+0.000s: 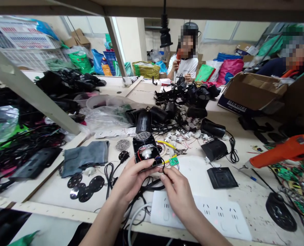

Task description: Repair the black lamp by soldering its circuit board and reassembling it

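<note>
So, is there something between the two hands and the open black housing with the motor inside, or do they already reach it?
Nothing visible stands between them. The left hand grips the open black housing from below, thumb on its near edge. The right hand touches the wires at its right side, beside the small green circuit board.

Bench crowded. Both hands low at centre: left hand [130, 179] and right hand [178, 191] at the open black housing [146, 150]. Bare tabletop [192, 169] just right of them, up to the square black cover [221, 177]. Near edge blocked by white power strip [218, 213] and black cables [141, 189]. Left: grey cloth [86, 156], black discs [85, 187]. Behind: pile of black units [187, 97] and wires. Far right: orange glue gun [282, 152]. Slanted white beam [31, 90] cuts the upper left.
</note>
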The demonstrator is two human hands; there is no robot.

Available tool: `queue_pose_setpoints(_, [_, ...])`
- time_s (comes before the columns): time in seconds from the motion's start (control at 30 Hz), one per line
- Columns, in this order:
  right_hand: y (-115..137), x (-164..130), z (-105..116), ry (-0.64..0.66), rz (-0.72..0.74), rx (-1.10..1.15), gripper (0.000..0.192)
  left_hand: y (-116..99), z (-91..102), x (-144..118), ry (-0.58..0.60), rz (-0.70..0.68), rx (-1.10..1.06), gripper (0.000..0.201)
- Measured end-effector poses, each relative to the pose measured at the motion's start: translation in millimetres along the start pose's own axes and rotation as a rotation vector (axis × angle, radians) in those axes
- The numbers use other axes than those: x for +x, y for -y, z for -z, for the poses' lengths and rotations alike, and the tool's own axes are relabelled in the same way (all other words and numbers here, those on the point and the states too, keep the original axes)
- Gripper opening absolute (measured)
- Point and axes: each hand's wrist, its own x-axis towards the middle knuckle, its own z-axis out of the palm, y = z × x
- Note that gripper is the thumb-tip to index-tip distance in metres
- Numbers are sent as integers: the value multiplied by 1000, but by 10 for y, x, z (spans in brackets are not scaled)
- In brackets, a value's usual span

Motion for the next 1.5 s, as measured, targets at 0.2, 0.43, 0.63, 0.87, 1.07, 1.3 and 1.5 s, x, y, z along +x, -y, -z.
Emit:
queue_pose_setpoints(0.2, [-32, 37, 101, -157, 155, -125, 23, 106, 71, 29, -5, -78, 50, 42])
queue_pose_setpoints(0.43, [144, 162, 244, -117, 347, -232, 21, 174, 48, -19, 18, -98, 142, 42])
queue_pose_setpoints(0.63, [191, 276, 311, 12, 170, -184, 21, 307, 79, 2, 8, -158, 188, 44])
queue_pose_setpoints(0.87, [187, 238, 289, -16, 280, -377, 23, 369, 37, 3, -46, -186, 286, 45])
queue_pose_setpoints(1.07, [132, 139, 246, -111, 353, -410, 23, 355, -57, -15, -59, -240, 239, 43])
queue_pose_setpoints(1.3, [101, 151, 301, -69, 128, -80, 21, 435, -46, 2, -73, -267, 251, 49])
queue_pose_setpoints(1.5, [95, 176, 297, 39, -358, 472, 20, 475, -103, -26, -129, -283, 333, 45])
